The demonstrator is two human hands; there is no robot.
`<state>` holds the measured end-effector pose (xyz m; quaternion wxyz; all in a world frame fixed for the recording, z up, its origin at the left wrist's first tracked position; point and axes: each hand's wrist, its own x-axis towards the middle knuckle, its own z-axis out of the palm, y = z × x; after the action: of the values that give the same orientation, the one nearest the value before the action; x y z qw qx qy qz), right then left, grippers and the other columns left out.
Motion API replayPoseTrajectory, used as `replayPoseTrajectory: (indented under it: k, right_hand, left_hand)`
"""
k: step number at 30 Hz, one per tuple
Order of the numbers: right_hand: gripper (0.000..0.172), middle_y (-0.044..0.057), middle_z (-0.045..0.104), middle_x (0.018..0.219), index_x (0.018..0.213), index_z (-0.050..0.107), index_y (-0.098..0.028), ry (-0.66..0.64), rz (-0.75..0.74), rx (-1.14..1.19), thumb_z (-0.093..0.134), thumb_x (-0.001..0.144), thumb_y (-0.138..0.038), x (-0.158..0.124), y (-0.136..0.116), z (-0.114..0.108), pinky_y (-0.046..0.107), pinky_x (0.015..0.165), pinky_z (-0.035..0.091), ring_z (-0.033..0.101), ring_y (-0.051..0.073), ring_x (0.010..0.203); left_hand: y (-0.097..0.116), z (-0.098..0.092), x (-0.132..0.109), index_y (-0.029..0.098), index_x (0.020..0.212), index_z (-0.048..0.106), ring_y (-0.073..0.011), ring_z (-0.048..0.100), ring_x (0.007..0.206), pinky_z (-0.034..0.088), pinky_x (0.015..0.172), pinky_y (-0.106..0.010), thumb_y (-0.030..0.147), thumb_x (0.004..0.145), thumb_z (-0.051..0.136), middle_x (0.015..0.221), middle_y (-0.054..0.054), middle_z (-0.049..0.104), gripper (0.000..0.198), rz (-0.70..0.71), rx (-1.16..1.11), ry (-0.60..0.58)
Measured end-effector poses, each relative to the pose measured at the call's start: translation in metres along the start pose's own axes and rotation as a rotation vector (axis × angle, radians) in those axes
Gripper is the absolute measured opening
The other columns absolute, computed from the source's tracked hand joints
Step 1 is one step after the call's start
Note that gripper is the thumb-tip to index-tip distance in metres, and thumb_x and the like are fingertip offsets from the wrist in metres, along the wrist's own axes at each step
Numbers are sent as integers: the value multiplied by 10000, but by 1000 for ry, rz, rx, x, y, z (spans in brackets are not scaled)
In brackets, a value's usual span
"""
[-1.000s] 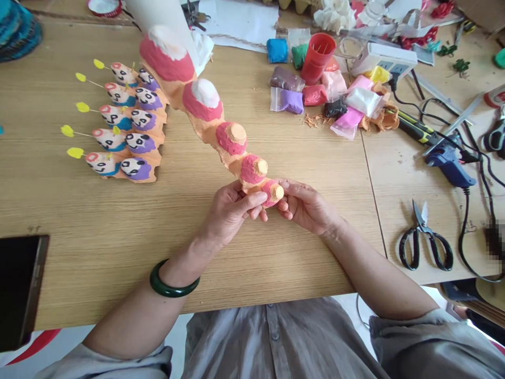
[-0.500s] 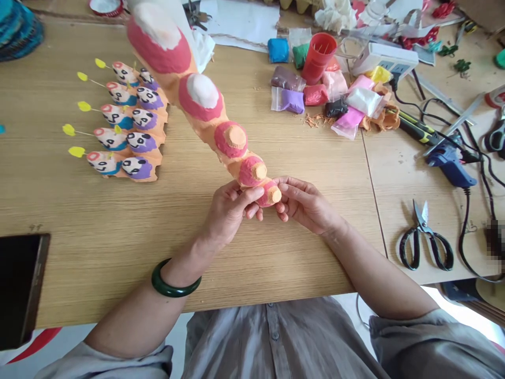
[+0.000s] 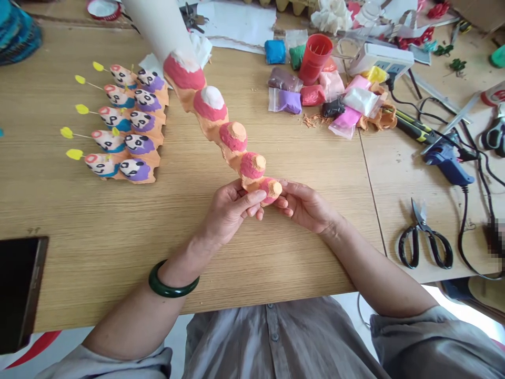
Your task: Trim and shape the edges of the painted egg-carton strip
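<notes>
A strip of orange egg carton slants up from the table towards the upper left. Its cups are coated in pink clay. The two far cups carry white clay on top; the nearer ones show bare orange tips. My left hand grips the near end, thumb on top and fingers curled below. At the right side of that same end, my right hand has its fingers bent, with the fingertips touching the last cup. A white cylinder stands at the far end of the strip; whether they touch I cannot tell.
On the left sit decorated egg-carton figures with yellow-tipped sticks, and a dark tablet. To the right are bagged clay, a red cup, a power strip, a blue glue gun with cables, and black-handled scissors.
The strip's far end has dropped lower and away from me, so more of the white cylinder shows. My hands stay at the near end, the right one shifted slightly.
</notes>
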<state>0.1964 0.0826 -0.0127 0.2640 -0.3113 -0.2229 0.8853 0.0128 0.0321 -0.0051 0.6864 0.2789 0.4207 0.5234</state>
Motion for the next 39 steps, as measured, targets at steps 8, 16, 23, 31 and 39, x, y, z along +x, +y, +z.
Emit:
replayPoseTrajectory:
  k: [8, 16, 23, 31, 39]
  right_hand:
    - [174, -32, 547, 651, 836, 705, -115, 20, 19, 41, 662, 973, -213, -2, -4, 4, 103, 484, 509, 476, 50, 523]
    - [160, -27, 553, 624, 865, 728, -109, -19, -38, 7, 661, 973, -208, -1, -1, 1, 108, 491, 528, 505, 63, 537]
    - [180, -26, 555, 635, 846, 720, -116, -15, -50, -23, 656, 982, -216, 0, 0, 2, 114, 501, 537, 509, 63, 538]
    - [212, -20, 553, 644, 831, 723, -112, -9, -48, -12, 620, 993, -200, 2, 1, 1, 109, 497, 523, 498, 61, 537]
    - [222, -23, 539, 627, 822, 710, -114, 38, -44, -22, 617, 996, -217, 0, -1, 2, 119, 491, 500, 486, 66, 526]
  left_hand:
    - [0, -1, -2, 142, 865, 745, -69, 548, 554, 560, 571, -216, 298, 769, 885, 659, 28, 627, 230, 9, -55, -59]
    - [-7, 1, -4, 158, 830, 709, -74, 564, 502, 487, 504, -218, 278, 720, 917, 621, 50, 625, 264, 107, 84, 33]
    - [-10, -1, -2, 161, 810, 715, -87, 558, 499, 493, 525, -230, 280, 749, 882, 539, 71, 548, 213, 130, 84, 31]
    - [-8, 1, 1, 154, 815, 723, -65, 502, 507, 519, 550, -203, 226, 741, 850, 538, 78, 530, 164, 92, 27, 12]
    - [-5, 0, -1, 156, 838, 711, -79, 515, 542, 588, 607, -244, 290, 796, 826, 604, 49, 568, 181, 60, -8, -51]
